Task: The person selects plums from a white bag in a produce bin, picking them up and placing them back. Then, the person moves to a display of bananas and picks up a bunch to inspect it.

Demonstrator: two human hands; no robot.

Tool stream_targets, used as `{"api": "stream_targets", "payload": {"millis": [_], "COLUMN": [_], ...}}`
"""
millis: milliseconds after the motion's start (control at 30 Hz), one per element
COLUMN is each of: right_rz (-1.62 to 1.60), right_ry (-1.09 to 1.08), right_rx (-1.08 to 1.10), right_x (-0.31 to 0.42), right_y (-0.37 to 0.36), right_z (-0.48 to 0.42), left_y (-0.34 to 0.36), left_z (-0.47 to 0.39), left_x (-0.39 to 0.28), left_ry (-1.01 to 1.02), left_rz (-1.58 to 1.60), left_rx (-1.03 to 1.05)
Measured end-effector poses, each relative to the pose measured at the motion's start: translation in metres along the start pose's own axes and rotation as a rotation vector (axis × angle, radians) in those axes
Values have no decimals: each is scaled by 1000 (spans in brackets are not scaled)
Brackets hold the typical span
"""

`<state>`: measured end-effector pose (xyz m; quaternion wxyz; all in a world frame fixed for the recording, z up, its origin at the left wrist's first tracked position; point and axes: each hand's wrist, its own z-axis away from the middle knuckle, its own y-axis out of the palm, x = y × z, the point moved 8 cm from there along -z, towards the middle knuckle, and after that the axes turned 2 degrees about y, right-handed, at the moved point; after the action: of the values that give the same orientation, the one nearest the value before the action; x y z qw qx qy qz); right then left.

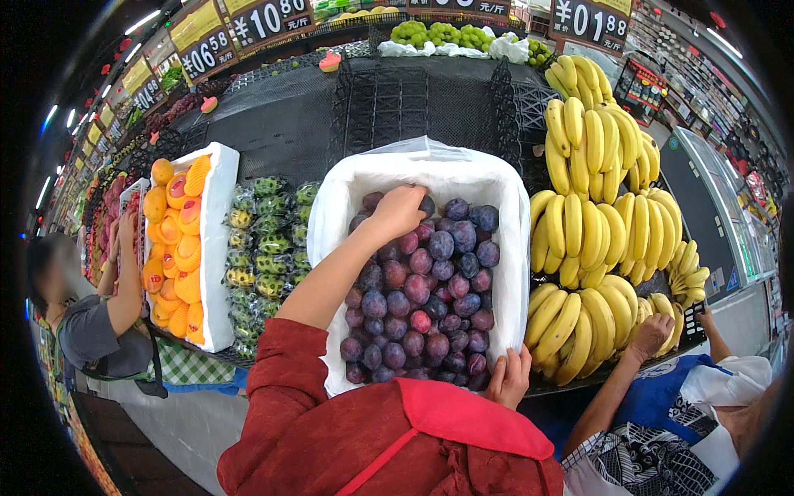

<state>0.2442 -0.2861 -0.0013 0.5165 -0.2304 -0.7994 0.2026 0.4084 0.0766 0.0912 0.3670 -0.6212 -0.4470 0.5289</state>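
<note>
A box with a white liner [520, 260], full of dark purple and reddish plums [416, 289], stands tilted in front of me. My left hand [400, 212] reaches over the fruit to the far side of the box. Its fingers curl about a dark plum [427, 206]; part of the grip is hidden. At the near right corner, my right hand [510, 377] has its fingers over the rim of the box. Its palm is partly out of sight behind the red garment [384, 440] I wear.
Bananas [583, 229] are stacked on the right, where another person's hand [652, 335] touches a bunch. Wrapped green fruit [272, 245] and a white foam box [220, 248] of orange fruit [177, 248] lie left. A second person [93, 328] reaches there. Green grapes [440, 35] sit behind.
</note>
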Motion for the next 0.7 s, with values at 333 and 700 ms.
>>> {"api": "stream_targets", "payload": {"millis": [333, 700], "right_rz": [-50, -23], "right_ry": [13, 6], "right_rx": [-22, 8], "right_x": [-1, -5], "right_y": [-1, 0], "right_z": [3, 5], "left_y": [-49, -26], "left_z": [28, 24], "left_x": [-2, 35], "left_ry": [235, 216], "left_rz": [-259, -454], "left_rx": [-74, 175]}}
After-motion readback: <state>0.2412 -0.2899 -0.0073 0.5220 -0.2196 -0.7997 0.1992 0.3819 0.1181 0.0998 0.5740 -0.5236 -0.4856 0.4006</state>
